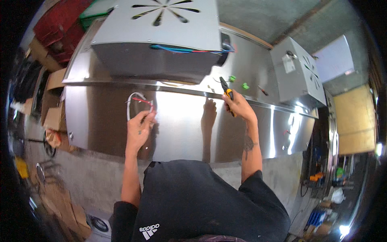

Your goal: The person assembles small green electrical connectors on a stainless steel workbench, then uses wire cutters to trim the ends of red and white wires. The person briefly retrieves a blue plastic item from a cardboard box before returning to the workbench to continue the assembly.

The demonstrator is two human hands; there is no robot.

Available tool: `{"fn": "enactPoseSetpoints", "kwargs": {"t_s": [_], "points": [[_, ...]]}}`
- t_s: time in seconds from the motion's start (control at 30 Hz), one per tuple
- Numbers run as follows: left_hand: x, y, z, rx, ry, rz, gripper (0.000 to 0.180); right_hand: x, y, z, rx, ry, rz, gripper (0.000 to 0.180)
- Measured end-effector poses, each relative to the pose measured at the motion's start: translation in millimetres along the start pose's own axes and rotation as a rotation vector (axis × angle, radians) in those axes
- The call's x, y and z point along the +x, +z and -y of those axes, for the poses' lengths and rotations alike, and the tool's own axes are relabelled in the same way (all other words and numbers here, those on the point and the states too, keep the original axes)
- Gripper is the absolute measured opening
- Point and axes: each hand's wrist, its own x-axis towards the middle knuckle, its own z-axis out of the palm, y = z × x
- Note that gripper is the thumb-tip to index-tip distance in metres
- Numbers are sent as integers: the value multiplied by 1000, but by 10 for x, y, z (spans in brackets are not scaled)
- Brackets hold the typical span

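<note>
My left hand [138, 132] is closed, its fingers pinching a looped white cable [128, 105] with thin red wire ends [141, 100] showing above the fingertips. My right hand [241, 108] grips a pair of pliers [225, 85] with black and yellow handles. Their dark jaws point away from me, above the far ledge of the shiny steel surface [177, 121]. Whether the jaws are parted is too small to tell. The pliers are well apart from the cable. Two small bright green pieces [245, 86] lie just beyond my right hand, near a thin red-and-black tool [263, 90].
A large grey metal box [153, 60] with a slotted vent stands ahead, blue and red wires [181, 50] running along its edge. Another vented metal box [298, 72] stands at the right. Cardboard boxes [55, 115] are stacked at the left.
</note>
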Motion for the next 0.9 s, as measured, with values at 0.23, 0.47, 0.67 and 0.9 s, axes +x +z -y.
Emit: {"fn": "enactPoseSetpoints", "kwargs": {"t_s": [0.23,0.47,0.67,0.9], "points": [[6,-31,-72,-37,-47,156,30,-454,1052,680,449,-117,117,33],[-42,-124,-184,18,-88,129,32,-399,1622,1253,451,-291,125,29],[-43,-61,-126,16,-95,131,30,-392,1680,1286,470,-367,52,29],[29,-23,-62,-316,-123,103,32,-426,1886,1039,735,-322,-185,26]]}}
